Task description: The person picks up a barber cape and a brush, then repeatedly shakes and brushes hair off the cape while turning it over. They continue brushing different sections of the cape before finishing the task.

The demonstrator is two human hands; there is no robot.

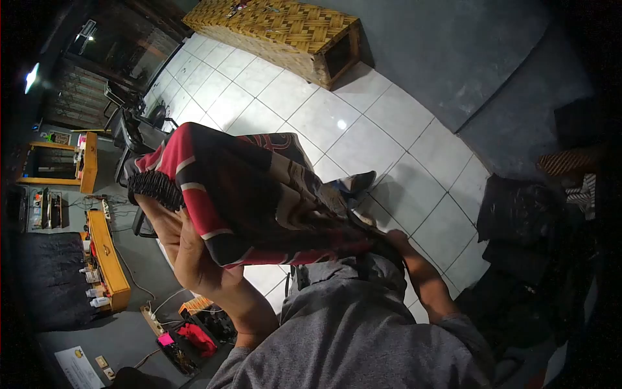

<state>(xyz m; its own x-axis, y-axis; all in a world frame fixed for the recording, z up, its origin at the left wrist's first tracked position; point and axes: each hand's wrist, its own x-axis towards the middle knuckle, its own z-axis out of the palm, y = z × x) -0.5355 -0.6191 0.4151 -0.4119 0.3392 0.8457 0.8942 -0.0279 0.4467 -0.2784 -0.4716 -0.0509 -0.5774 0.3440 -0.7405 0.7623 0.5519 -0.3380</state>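
Note:
A black, red and beige patterned barber cape (253,194) is stretched in front of my body, its folds hanging between my two hands. At its upper left is a gathered, elastic-looking black band (155,189). My left hand (188,249) is raised and closed on that end, with some fingers hidden behind the fabric. Lower and to the right, my right hand (396,243) is closed around the other end of the cloth near my waist, its fingertips partly hidden. A dark, pointed corner of the cape (356,184) hangs beyond the rest.
A long woven-pattern bench (272,26) stands on the white tiled floor (389,123). Left are a dark barber chair (133,133), a framed mirror (52,161) and a wooden shelf (107,259) with bottles. Cables and a tray with red cloth (196,338) are lower left; dark fabric (518,207) hangs right.

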